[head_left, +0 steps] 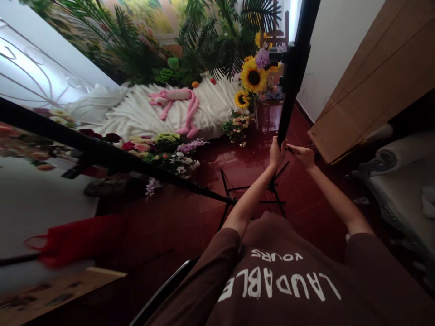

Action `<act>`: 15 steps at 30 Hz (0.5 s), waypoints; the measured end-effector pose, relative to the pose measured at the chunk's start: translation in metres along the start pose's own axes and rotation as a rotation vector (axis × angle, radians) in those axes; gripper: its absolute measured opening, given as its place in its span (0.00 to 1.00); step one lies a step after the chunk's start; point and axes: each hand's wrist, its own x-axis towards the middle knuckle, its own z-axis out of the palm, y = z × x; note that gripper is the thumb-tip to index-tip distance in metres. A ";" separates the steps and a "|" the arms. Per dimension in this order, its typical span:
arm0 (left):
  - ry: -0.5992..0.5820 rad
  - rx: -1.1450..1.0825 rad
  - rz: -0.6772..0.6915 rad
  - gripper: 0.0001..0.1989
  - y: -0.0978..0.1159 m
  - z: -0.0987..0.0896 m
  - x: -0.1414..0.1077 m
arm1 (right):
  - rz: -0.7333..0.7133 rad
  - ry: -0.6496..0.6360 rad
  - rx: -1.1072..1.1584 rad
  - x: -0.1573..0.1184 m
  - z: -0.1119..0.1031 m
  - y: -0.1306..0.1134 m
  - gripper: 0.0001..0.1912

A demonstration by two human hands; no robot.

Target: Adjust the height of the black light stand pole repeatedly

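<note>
A black light stand (295, 72) rises at a tilt from the floor toward the top of the head view. My left hand (277, 155) is wrapped round its pole, low on the shaft. Beside it, my right hand (303, 156) is closed in a pinch at a small dark knob (288, 148) on the pole's side. Below both hands, the stand's dark legs (279, 199) spread on the floor, partly hidden by my left forearm. Clamp-like collars (278, 56) sit higher up the pole.
A second black stand (112, 156) slants across the left. Behind are a white-draped platform (210, 108) with a pink plush toy (190, 106), sunflowers (253, 78) and palm leaves. Cardboard (370, 81) leans at right, above a wrapped roll (390, 156). A red bag (74, 240) lies left.
</note>
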 end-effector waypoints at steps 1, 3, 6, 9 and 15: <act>-0.004 -0.001 -0.002 0.14 0.000 0.000 0.000 | 0.003 0.041 -0.004 -0.004 0.003 0.000 0.13; -0.013 -0.004 -0.003 0.15 0.001 0.000 -0.001 | 0.002 0.094 0.038 -0.011 0.011 0.001 0.14; -0.012 -0.004 0.009 0.17 0.001 0.000 -0.001 | 0.014 0.141 0.156 -0.017 0.019 0.005 0.14; 0.000 0.006 0.014 0.18 0.002 0.000 -0.001 | -0.005 0.156 0.146 -0.016 0.019 0.002 0.14; 0.004 0.010 -0.014 0.15 0.002 0.001 -0.003 | -0.175 0.326 0.133 0.019 -0.034 -0.103 0.30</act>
